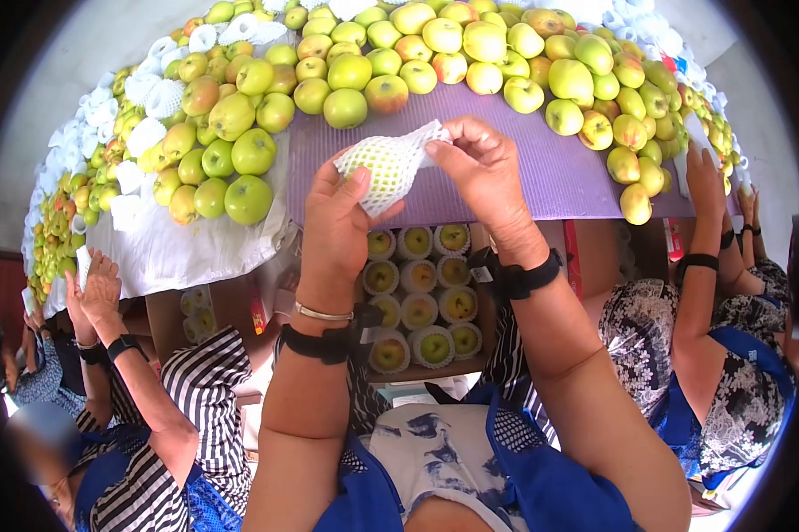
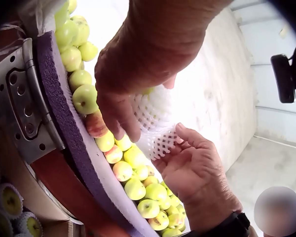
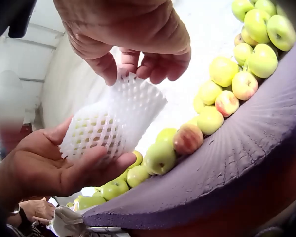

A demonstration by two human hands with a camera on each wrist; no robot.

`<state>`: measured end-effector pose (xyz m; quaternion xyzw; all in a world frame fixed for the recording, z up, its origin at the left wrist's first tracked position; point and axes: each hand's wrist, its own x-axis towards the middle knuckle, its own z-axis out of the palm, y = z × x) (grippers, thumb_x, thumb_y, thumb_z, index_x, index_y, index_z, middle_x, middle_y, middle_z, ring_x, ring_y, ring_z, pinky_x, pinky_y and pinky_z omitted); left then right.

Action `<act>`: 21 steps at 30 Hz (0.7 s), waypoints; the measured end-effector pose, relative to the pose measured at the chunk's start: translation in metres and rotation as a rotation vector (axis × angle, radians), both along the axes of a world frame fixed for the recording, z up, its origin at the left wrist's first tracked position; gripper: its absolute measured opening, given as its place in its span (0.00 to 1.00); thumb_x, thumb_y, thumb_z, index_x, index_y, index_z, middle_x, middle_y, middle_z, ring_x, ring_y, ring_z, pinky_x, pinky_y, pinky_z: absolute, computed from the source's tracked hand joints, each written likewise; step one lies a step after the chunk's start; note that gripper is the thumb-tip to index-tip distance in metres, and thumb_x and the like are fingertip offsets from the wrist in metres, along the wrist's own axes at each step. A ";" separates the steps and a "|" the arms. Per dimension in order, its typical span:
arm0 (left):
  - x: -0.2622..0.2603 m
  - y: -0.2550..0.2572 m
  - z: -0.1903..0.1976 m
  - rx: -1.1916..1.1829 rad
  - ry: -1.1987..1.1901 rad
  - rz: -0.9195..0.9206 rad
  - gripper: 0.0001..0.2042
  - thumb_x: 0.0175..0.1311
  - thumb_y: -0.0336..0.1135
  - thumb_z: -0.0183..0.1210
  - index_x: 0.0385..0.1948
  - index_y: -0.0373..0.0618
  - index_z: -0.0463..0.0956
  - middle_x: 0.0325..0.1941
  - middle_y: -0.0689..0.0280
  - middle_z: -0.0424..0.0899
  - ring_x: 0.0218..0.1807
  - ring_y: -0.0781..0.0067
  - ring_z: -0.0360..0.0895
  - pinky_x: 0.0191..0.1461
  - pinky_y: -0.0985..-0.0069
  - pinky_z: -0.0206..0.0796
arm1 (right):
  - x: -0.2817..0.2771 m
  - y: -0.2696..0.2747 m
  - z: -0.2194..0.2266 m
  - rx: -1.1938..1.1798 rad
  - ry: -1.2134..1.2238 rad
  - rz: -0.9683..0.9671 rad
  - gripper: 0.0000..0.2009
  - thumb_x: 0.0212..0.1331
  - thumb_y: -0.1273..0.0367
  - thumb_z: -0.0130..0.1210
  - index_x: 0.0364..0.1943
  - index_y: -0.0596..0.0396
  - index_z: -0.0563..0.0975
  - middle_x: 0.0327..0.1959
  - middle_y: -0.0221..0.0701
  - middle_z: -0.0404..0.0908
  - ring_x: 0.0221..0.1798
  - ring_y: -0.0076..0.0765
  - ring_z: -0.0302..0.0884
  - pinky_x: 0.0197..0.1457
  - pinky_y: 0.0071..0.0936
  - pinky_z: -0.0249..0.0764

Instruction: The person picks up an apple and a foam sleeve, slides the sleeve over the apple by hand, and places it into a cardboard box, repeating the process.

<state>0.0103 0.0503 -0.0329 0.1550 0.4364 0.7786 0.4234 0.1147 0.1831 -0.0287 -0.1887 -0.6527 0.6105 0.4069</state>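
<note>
A green apple (image 1: pixel 374 177) shows through the holes of a white foam net sleeve (image 3: pixel 138 98) that covers it. My left hand (image 1: pixel 335 217) holds the sleeved apple, thumb on the near side and fingers round its base. With thumb and fingertips, my right hand (image 1: pixel 485 173) pinches the loose end of the sleeve, which is drawn out into a narrow tail. Both hands are raised over the front edge of a purple padded tabletop (image 1: pixel 319 168). The left wrist view also shows the sleeve between the hands, with part of the apple hidden by the left fingers.
Loose apples (image 1: pixel 435 40) are heaped along the table's back and sides, with white foam sleeves (image 1: pixel 151 93) among them on the left. Below the edge stands a cardboard box (image 1: pixel 483 355) with rows of sleeved apples. Other people's hands (image 1: pixel 98 288) work at both sides.
</note>
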 end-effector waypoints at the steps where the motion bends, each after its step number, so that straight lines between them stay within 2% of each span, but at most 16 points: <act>1: 0.000 -0.001 0.000 -0.011 0.009 0.002 0.18 0.63 0.32 0.51 0.54 0.41 0.61 0.52 0.61 0.74 0.52 0.63 0.74 0.48 0.60 0.73 | 0.002 -0.001 0.005 -0.099 -0.032 0.040 0.05 0.53 0.71 0.60 0.27 0.59 0.78 0.26 0.26 0.79 0.30 0.16 0.72 0.34 0.18 0.70; 2: 0.001 -0.001 0.001 -0.017 0.043 -0.002 0.19 0.63 0.32 0.51 0.55 0.41 0.61 0.53 0.61 0.73 0.52 0.64 0.74 0.49 0.60 0.72 | 0.004 -0.001 0.008 -0.199 -0.064 0.082 0.05 0.53 0.72 0.60 0.28 0.59 0.79 0.27 0.26 0.80 0.30 0.16 0.72 0.34 0.18 0.70; 5: 0.004 -0.001 0.003 -0.013 0.115 -0.029 0.20 0.63 0.32 0.50 0.56 0.42 0.60 0.54 0.61 0.72 0.53 0.64 0.73 0.50 0.60 0.72 | 0.003 0.004 0.005 -0.302 -0.236 0.170 0.06 0.53 0.72 0.60 0.32 0.59 0.79 0.29 0.26 0.80 0.30 0.16 0.73 0.36 0.17 0.71; 8: 0.006 0.000 0.001 0.021 0.097 -0.077 0.20 0.63 0.32 0.51 0.57 0.43 0.60 0.55 0.60 0.71 0.53 0.64 0.73 0.51 0.60 0.71 | 0.001 -0.004 0.005 -0.251 -0.094 0.115 0.07 0.52 0.72 0.61 0.33 0.61 0.79 0.29 0.28 0.81 0.31 0.17 0.74 0.36 0.18 0.72; 11: 0.008 0.000 0.001 0.035 0.034 -0.078 0.21 0.62 0.31 0.51 0.57 0.43 0.60 0.55 0.60 0.71 0.53 0.64 0.73 0.52 0.59 0.70 | -0.002 -0.008 0.006 -0.229 -0.051 0.116 0.07 0.52 0.73 0.61 0.33 0.62 0.79 0.30 0.29 0.81 0.32 0.18 0.75 0.37 0.19 0.73; 17: 0.010 0.000 0.000 0.015 0.048 -0.011 0.21 0.61 0.28 0.52 0.56 0.41 0.61 0.53 0.59 0.73 0.51 0.64 0.75 0.48 0.61 0.73 | -0.007 -0.016 0.003 -0.370 0.054 0.134 0.07 0.52 0.75 0.59 0.35 0.63 0.78 0.31 0.29 0.81 0.34 0.18 0.75 0.36 0.19 0.73; 20: 0.013 0.001 0.002 -0.034 0.096 0.029 0.20 0.59 0.27 0.55 0.55 0.40 0.64 0.49 0.59 0.75 0.46 0.67 0.77 0.42 0.68 0.76 | -0.010 -0.020 0.000 -0.150 -0.050 -0.015 0.07 0.50 0.77 0.57 0.35 0.62 0.78 0.30 0.32 0.81 0.31 0.24 0.77 0.34 0.22 0.74; 21: 0.015 0.002 0.002 -0.045 0.116 0.045 0.20 0.58 0.26 0.56 0.54 0.40 0.65 0.47 0.60 0.76 0.44 0.69 0.78 0.39 0.72 0.77 | -0.010 -0.019 -0.001 0.124 -0.075 -0.097 0.08 0.48 0.78 0.57 0.35 0.62 0.78 0.29 0.33 0.81 0.30 0.27 0.77 0.34 0.24 0.74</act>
